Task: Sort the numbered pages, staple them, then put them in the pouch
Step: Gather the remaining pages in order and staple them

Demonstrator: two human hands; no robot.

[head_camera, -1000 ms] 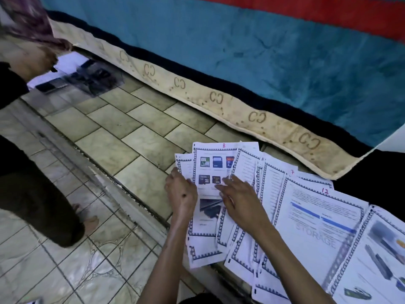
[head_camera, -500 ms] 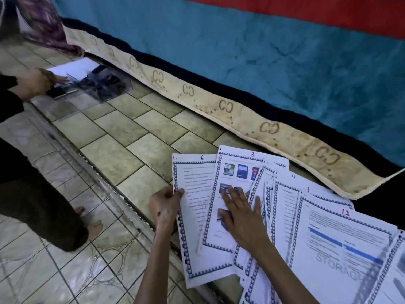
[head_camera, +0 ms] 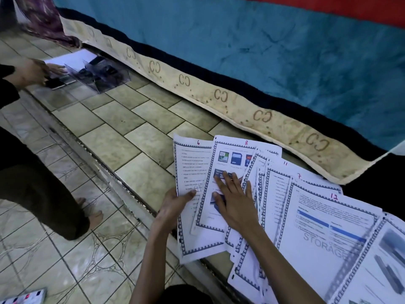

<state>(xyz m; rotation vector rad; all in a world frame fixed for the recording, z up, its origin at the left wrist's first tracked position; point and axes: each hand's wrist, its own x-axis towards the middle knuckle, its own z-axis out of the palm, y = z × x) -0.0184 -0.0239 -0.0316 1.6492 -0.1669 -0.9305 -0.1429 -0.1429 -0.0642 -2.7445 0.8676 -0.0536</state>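
White printed pages with blue patterned borders and red handwritten numbers [head_camera: 317,227] lie fanned across the beige tiled floor [head_camera: 114,119]. The left hand [head_camera: 173,207] pinches the left edge of the page marked 6 [head_camera: 188,172], thumb on top. The right hand [head_camera: 234,202] rests flat, fingers spread, on the page marked 8 [head_camera: 232,154], gripping nothing. A clear plastic pouch [head_camera: 98,75] lies far off beside a blue blanket [head_camera: 263,51].

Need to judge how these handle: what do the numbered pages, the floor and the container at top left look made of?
Numbered pages: thin matte white printer paper, curling and overlapping.
Floor tiles: glazed ceramic by their look, with grout lines and slight sheen.
Clear container: probably transparent rigid plastic, with see-through flat panels and contents visible.
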